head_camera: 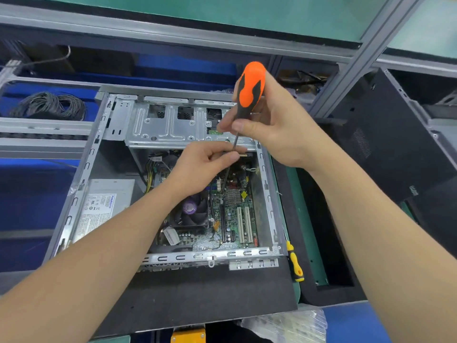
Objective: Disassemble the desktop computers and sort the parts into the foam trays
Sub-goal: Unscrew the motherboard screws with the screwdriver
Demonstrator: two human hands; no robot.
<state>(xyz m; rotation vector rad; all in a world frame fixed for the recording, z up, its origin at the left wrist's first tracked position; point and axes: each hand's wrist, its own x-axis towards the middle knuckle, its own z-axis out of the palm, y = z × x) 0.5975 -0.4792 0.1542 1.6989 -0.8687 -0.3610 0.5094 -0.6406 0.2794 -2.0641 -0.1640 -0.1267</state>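
- We held the orange-and-black screwdriver [249,87] in our right hand [277,134]. The fingers and thumb were curled round the lower part of the handle, and the rounded top stood clear above the hand.
- Our left hand [197,169] reached in over the open computer [173,256]. Its thumb and fingers were curled in and pinched the thin metal shaft partway down, just below the right hand.
- The shaft sloped down and a little to the left into the case. Its tip was at the green circuit board [237,219], close to the small silver heat sink [233,196]. We could not tell whether it sat in a screw.
- The computer lay on its side, open face up, on a black mat [197,293] straight in front of us.
- Inside it, a black fan [191,210] sat on the board below our left wrist. A grey power unit [99,206] with a printed label filled the near left corner, and a silver metal drive cage [168,125] spanned the far end.
- A yellow-and-black screwdriver [294,263] lay just beside the near right corner of the case, at the edge of the mat.
- A coil of dark cable [49,105] lay in a blue bin at the far left.
- A black case panel [385,134] stood tilted at the far right.
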